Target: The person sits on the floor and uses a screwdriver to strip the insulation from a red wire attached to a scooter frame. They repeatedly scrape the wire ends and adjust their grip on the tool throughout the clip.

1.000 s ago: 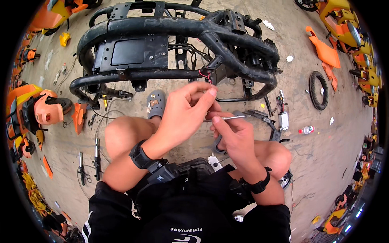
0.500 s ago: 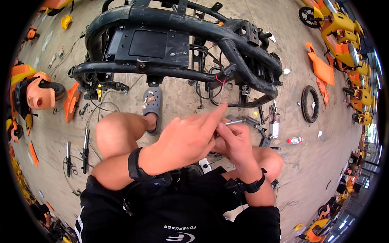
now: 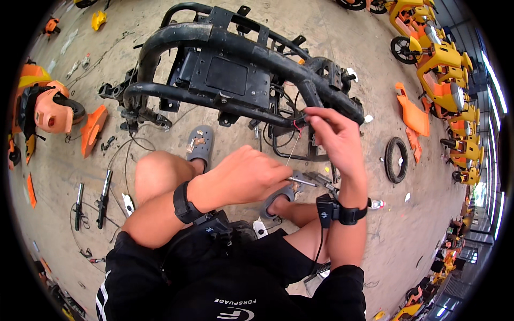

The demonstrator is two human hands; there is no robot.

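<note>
My left hand (image 3: 251,174) is closed around a slim metal rod (image 3: 303,182), whose shiny end sticks out toward the right. A thin string (image 3: 294,147) runs from beside that hand up to a red loop (image 3: 297,126) on the lower tube of a black scooter frame (image 3: 257,64). At that loop, the thumb and fingertips of my right hand (image 3: 340,140) pinch together against the tube. What lies between them is too small to make out. The frame sits in front of me, with dark cables hanging beneath it.
Two dark shock absorbers (image 3: 104,200) lie on the floor at left, near an orange scooter front (image 3: 53,109). A loose tyre (image 3: 396,159) and an orange body panel (image 3: 412,109) are at right. Yellow scooters (image 3: 439,69) line the far right. My legs flank the work area.
My right hand has left the rod and moved up to the red loop on the frame. My left hand now holds the rod, lower down. The view has turned somewhat.
</note>
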